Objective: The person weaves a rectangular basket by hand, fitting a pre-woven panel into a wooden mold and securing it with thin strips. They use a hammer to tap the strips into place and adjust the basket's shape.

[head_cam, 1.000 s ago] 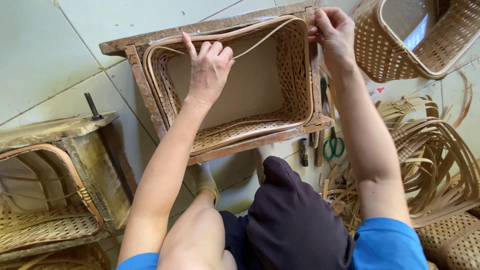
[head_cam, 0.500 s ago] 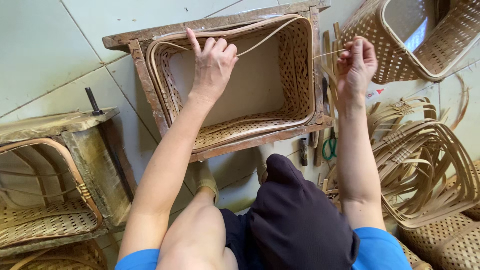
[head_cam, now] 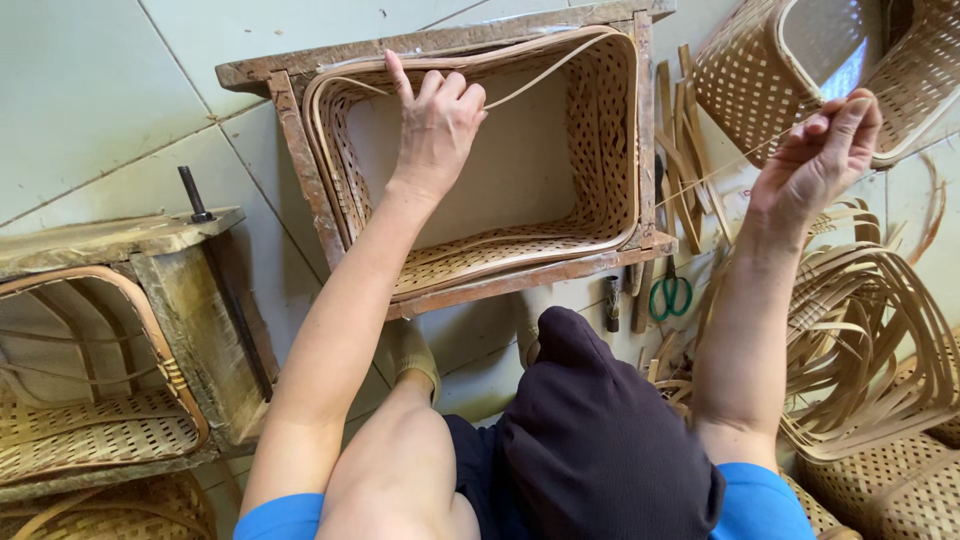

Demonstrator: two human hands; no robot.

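A rectangular woven bamboo basket (head_cam: 600,130) sits inside a worn wooden frame (head_cam: 290,130) on the tiled floor in front of me. My left hand (head_cam: 435,125) presses on the basket's far rim, fingers closed over a thin bamboo strip (head_cam: 540,75) that runs along the rim. My right hand (head_cam: 820,155) is raised to the right of the frame, pinching a very thin strand (head_cam: 720,170) that stretches back toward the basket's right corner. My knees and dark shorts fill the lower middle.
Another wooden frame (head_cam: 190,300) holding a half-made basket stands at the left. A finished basket (head_cam: 760,90) lies at the top right. Bent bamboo strips (head_cam: 870,330) pile up on the right. Green-handled scissors (head_cam: 672,295) and small tools lie beside the frame's near right corner.
My right hand has left the basket's right corner and pulled out to the right, drawing the thin strand with it. My left hand stays on the rim.
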